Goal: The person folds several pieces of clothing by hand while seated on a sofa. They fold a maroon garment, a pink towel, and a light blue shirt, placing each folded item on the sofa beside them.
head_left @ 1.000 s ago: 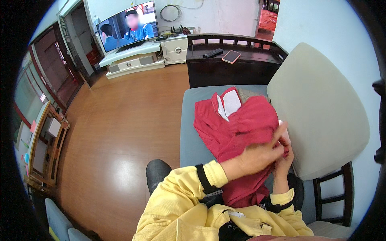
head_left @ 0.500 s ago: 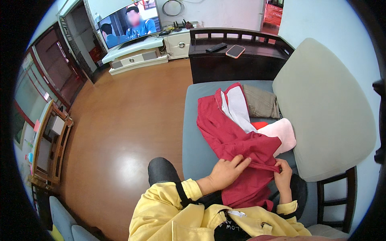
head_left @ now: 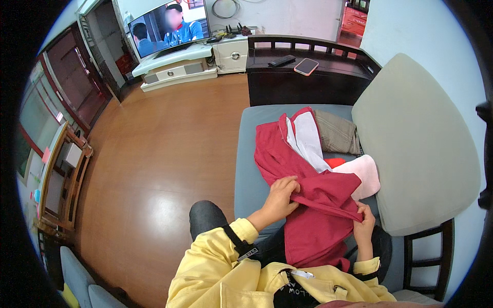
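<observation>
A dark red jacket [head_left: 323, 226] with a white lining [head_left: 307, 132] lies spread over the sofa seat and onto my lap. The fingers of my left hand [head_left: 280, 200] are curled on a fold across its middle. On the other side, my right hand [head_left: 363, 226] pinches the cloth's edge near the backrest cushion. Between the two hands a long crease runs through the fabric. Beneath and beside the jacket are a folded brown garment [head_left: 335, 132] and a pale pink cloth [head_left: 365, 174], with a bit of bright red cloth [head_left: 335, 162] showing.
The grey-blue sofa seat [head_left: 246, 169] is bordered by a large pale cushion [head_left: 418, 149] at right. A dark wooden armrest cabinet [head_left: 292, 87] holds a phone [head_left: 306, 66] and a remote [head_left: 282, 61]. Farther off stands a television [head_left: 172, 28]; a wooden shelf [head_left: 64, 179] is at left.
My left hand has slid a little away from me and to the left along the jacket, gathering a fold there. My right hand keeps its hold. The view has shifted slightly.
</observation>
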